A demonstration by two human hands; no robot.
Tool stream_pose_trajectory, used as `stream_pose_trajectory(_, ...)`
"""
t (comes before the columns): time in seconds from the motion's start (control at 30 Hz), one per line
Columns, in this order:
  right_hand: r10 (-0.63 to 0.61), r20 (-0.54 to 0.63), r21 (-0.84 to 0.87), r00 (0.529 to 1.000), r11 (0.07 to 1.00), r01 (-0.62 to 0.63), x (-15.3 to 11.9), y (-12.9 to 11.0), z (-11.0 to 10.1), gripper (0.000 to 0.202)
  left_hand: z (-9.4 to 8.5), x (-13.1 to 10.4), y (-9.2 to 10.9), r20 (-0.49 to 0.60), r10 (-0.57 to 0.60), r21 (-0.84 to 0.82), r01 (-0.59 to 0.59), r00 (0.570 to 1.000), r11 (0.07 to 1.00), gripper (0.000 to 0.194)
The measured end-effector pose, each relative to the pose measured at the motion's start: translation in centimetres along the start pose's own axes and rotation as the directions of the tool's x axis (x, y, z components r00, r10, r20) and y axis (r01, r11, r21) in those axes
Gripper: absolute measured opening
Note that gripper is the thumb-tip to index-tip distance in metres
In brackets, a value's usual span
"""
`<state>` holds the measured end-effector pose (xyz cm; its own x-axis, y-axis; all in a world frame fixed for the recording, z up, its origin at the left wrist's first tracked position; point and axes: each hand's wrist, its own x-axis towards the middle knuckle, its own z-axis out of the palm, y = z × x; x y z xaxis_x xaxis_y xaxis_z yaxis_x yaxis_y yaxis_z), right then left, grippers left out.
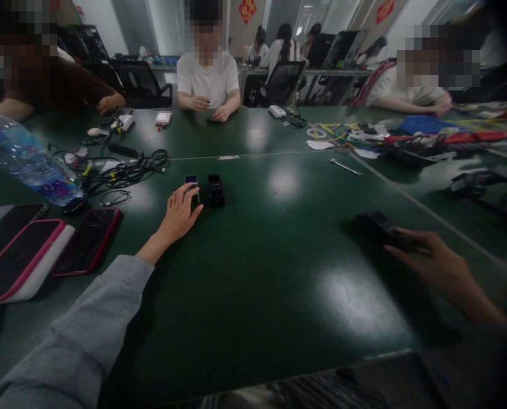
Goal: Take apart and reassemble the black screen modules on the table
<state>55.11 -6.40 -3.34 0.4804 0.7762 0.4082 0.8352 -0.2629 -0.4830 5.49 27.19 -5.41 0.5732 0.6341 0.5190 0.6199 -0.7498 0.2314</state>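
Observation:
My left hand (177,216) reaches forward over the table, its fingers curled onto a small silvery device with a dark screen (191,180). Much of that device is hidden under the fingers. Just to its right stands a small black box-shaped device (216,190) with a screen at its far end. Out on the right, my right hand (438,264) grips another black box-shaped device (376,224) between thumb and fingers, low over the table. Motion and shade blur this hand and what it holds.
Phones (89,241), a water bottle (32,159) and black cables (125,170) lie at the left. A wrench (346,167) lies farther back, near tangled coloured wires (355,133) at the right. Several people sit around the green table (270,284).

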Motion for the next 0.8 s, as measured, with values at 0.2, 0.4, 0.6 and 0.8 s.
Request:
stream_pose_trajectory(0.2, -0.421, 0.384, 0.361, 0.821, 0.888, 0.286, 1.9, -14.0, 9.6, 0.050, 0.3, 0.1, -0.3, -0.024, -0.021, -0.051, 0.020, 0.999, 0.999, 0.052)
stream_pose_trajectory(0.4, -0.695, 0.406, 0.563, 0.594, 0.702, 0.436, 1.5, -25.8, 14.3, 0.041, 0.6, 0.4, -1.8, -0.144, -0.165, -0.294, 0.117, 0.976, 0.949, 0.040)
stream_pose_trajectory(0.6, -0.618, 0.117, 0.496, 0.777, 0.715, 0.494, 4.4, -27.3, 18.2, 0.036, 1.2, 0.3, -3.6, 0.005, -0.495, -0.597, 0.400, 0.869, 0.695, 0.039)
stream_pose_trajectory(0.8, -0.699, 0.312, 0.306, 0.643, 0.715, 0.629, 5.9, -27.7, 20.7, 0.059, 1.5, 0.4, -3.5, 0.101, -0.447, -0.653, 0.399, 0.889, 0.644, 0.036)
